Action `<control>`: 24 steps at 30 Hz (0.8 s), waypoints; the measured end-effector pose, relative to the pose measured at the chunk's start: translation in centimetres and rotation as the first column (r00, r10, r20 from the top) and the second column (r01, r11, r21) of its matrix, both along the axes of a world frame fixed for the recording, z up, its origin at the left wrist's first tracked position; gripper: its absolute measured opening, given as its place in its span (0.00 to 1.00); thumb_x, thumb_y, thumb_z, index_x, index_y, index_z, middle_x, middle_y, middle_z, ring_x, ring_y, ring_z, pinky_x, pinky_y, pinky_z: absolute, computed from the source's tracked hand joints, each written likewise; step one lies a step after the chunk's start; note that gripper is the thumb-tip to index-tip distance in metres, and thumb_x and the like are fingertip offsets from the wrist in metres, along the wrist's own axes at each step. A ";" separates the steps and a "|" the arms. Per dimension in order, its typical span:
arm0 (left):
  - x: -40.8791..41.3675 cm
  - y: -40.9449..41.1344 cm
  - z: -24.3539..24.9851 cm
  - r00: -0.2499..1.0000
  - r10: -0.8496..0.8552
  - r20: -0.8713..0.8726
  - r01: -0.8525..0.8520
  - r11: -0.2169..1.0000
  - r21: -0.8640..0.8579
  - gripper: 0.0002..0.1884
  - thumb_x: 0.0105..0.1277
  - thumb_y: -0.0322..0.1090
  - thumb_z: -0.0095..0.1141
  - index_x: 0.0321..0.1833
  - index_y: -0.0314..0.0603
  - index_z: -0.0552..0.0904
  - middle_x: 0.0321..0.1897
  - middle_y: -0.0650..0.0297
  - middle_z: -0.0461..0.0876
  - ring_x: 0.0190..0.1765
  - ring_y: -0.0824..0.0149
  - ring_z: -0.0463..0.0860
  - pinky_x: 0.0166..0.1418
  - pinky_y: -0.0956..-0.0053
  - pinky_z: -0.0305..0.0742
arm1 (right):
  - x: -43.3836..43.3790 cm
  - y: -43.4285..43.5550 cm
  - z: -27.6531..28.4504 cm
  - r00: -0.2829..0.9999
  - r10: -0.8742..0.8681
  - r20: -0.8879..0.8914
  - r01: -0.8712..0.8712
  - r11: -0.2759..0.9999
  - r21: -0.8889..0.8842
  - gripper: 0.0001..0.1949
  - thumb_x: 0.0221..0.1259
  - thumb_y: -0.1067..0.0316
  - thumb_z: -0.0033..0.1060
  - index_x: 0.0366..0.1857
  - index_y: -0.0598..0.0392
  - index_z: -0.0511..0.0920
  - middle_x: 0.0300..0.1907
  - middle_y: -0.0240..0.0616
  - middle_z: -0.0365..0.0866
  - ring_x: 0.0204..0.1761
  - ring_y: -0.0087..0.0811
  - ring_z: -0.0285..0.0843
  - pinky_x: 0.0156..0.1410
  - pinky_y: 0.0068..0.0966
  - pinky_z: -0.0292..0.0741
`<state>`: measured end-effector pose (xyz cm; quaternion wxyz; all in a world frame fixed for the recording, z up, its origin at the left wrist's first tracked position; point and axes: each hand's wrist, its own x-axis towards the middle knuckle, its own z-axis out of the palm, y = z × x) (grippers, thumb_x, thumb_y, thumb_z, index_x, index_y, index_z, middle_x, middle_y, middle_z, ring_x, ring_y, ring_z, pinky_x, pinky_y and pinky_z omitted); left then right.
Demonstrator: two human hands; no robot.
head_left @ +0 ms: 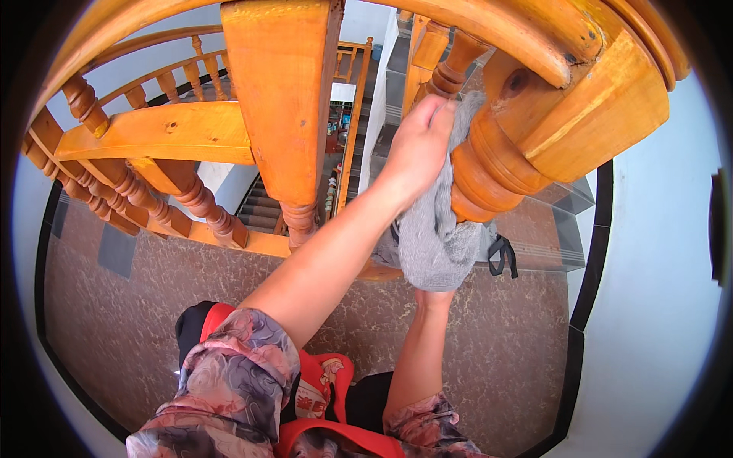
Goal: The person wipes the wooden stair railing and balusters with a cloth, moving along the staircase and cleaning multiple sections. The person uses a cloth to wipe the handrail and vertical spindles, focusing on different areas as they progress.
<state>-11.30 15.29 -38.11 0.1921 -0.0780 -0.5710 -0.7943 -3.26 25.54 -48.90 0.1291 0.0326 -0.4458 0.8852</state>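
Note:
A thick turned wooden newel post [495,166] stands at the upper right, below the curved handrail. My left hand [421,140] is closed on the upper part of a grey fluffy cloth [441,240] at the post's left side. The cloth hangs down along the post. My right hand is hidden under the cloth's lower end, with only the wrist showing below it, so its fingers cannot be seen. A black strap loop [503,256] shows just right of the cloth.
Wooden balusters [212,212] and a square wooden post [280,97] line the stairwell at left and centre. Stairs [260,203] descend beyond the railing. Grey-edged steps [564,240] and a pale wall [647,286] lie at right. Brown patterned tiles [504,338] form the floor.

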 end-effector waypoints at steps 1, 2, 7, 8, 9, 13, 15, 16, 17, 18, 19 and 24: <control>1.2 0.1 -1.2 0.994 0.094 -0.054 -0.099 0.991 -0.093 0.15 0.69 0.40 0.41 0.41 0.32 0.71 0.33 0.53 0.74 0.42 0.61 0.74 0.50 0.70 0.66 | 0.0 0.3 -0.4 1.000 0.011 -0.015 -0.011 1.000 -0.004 0.29 0.64 0.62 0.49 0.67 0.55 0.53 0.66 0.39 0.57 0.66 0.33 0.57 0.68 0.31 0.60; 2.3 0.7 -3.5 0.983 0.149 -0.109 -0.164 0.975 -0.152 0.13 0.69 0.39 0.41 0.43 0.33 0.69 0.38 0.48 0.70 0.44 0.55 0.72 0.50 0.67 0.66 | -0.1 0.5 -0.4 1.000 0.013 -0.019 -0.013 1.000 0.006 0.29 0.64 0.62 0.49 0.67 0.55 0.53 0.66 0.39 0.57 0.66 0.33 0.57 0.68 0.31 0.59; 9.8 4.2 -5.6 0.950 0.086 -0.299 -0.220 0.865 -0.450 0.13 0.66 0.38 0.49 0.38 0.33 0.67 0.32 0.54 0.64 0.39 0.59 0.69 0.46 0.68 0.65 | -0.6 1.5 0.0 0.982 -0.095 -0.164 0.157 0.894 0.420 0.30 0.64 0.60 0.51 0.67 0.57 0.53 0.66 0.40 0.57 0.66 0.33 0.57 0.69 0.30 0.57; 9.6 3.9 -5.4 0.936 0.231 -0.266 -0.313 0.891 -0.329 0.12 0.67 0.37 0.49 0.38 0.33 0.67 0.32 0.56 0.65 0.38 0.61 0.69 0.45 0.69 0.65 | -0.8 1.5 0.1 0.971 -0.114 -0.212 0.214 0.815 0.539 0.30 0.64 0.60 0.51 0.67 0.58 0.53 0.66 0.40 0.57 0.66 0.33 0.57 0.69 0.30 0.56; 8.9 3.4 -5.1 0.906 0.366 -0.213 -0.407 0.890 -0.206 0.11 0.67 0.36 0.48 0.38 0.34 0.67 0.31 0.57 0.65 0.37 0.63 0.69 0.44 0.70 0.65 | -0.9 1.6 0.2 0.959 -0.128 -0.251 0.265 0.717 0.644 0.30 0.64 0.60 0.51 0.67 0.58 0.53 0.66 0.40 0.57 0.66 0.33 0.57 0.69 0.30 0.56; 4.2 0.2 0.7 0.924 0.352 -0.151 -0.341 0.935 0.094 0.09 0.67 0.34 0.48 0.36 0.35 0.70 0.33 0.61 0.71 0.39 0.72 0.70 0.47 0.76 0.66 | -0.8 0.4 0.3 0.983 -0.102 -0.153 0.160 0.882 0.443 0.30 0.64 0.59 0.50 0.67 0.56 0.53 0.66 0.39 0.58 0.65 0.33 0.57 0.69 0.30 0.56; 0.9 0.6 2.3 0.995 0.096 0.011 -0.096 0.994 0.042 0.08 0.65 0.34 0.50 0.37 0.34 0.73 0.36 0.59 0.73 0.41 0.69 0.72 0.49 0.76 0.66 | -0.8 0.1 -0.1 0.995 -0.057 -0.087 0.080 0.956 0.282 0.30 0.64 0.59 0.50 0.67 0.56 0.53 0.66 0.39 0.57 0.65 0.33 0.57 0.69 0.30 0.56; 0.7 0.4 2.3 0.999 -0.026 0.027 0.023 0.992 0.124 0.09 0.64 0.34 0.50 0.39 0.33 0.74 0.37 0.57 0.73 0.42 0.67 0.72 0.51 0.75 0.66 | -0.8 0.1 -0.5 0.996 -0.042 -0.073 0.059 0.967 0.247 0.30 0.64 0.59 0.50 0.67 0.56 0.52 0.66 0.39 0.57 0.65 0.33 0.57 0.69 0.30 0.56; 0.6 0.0 2.4 0.988 -0.148 0.032 0.138 0.969 0.206 0.10 0.64 0.34 0.50 0.41 0.33 0.74 0.39 0.56 0.74 0.44 0.64 0.73 0.52 0.75 0.66 | -0.8 0.0 -0.7 0.997 -0.030 -0.066 0.045 0.973 0.228 0.30 0.64 0.59 0.50 0.67 0.56 0.52 0.66 0.38 0.57 0.65 0.33 0.57 0.69 0.30 0.56; 0.4 0.2 2.2 0.958 -0.286 0.031 0.264 0.917 0.298 0.11 0.64 0.34 0.51 0.43 0.33 0.75 0.40 0.54 0.74 0.46 0.62 0.73 0.53 0.74 0.66 | -0.9 0.4 -1.1 0.997 -0.037 -0.062 0.050 0.972 0.228 0.30 0.64 0.59 0.50 0.67 0.56 0.52 0.66 0.38 0.57 0.66 0.33 0.57 0.69 0.30 0.56; 0.9 0.0 1.4 0.992 -0.116 -0.042 0.121 0.981 0.151 0.12 0.64 0.34 0.51 0.45 0.34 0.75 0.42 0.54 0.74 0.47 0.61 0.74 0.54 0.74 0.66 | -1.0 0.3 -1.3 0.998 -0.031 -0.063 0.044 0.974 0.224 0.30 0.64 0.59 0.50 0.67 0.56 0.52 0.66 0.38 0.57 0.66 0.33 0.57 0.69 0.30 0.56; 8.4 1.2 -1.9 0.898 0.298 -0.324 -0.380 0.896 -0.229 0.12 0.62 0.26 0.51 0.48 0.39 0.78 0.47 0.54 0.72 0.49 0.60 0.75 0.54 0.74 0.68 | -1.2 0.4 -1.9 0.995 -0.041 -0.087 0.064 0.957 0.284 0.30 0.65 0.59 0.49 0.67 0.55 0.52 0.66 0.38 0.57 0.66 0.33 0.57 0.69 0.30 0.56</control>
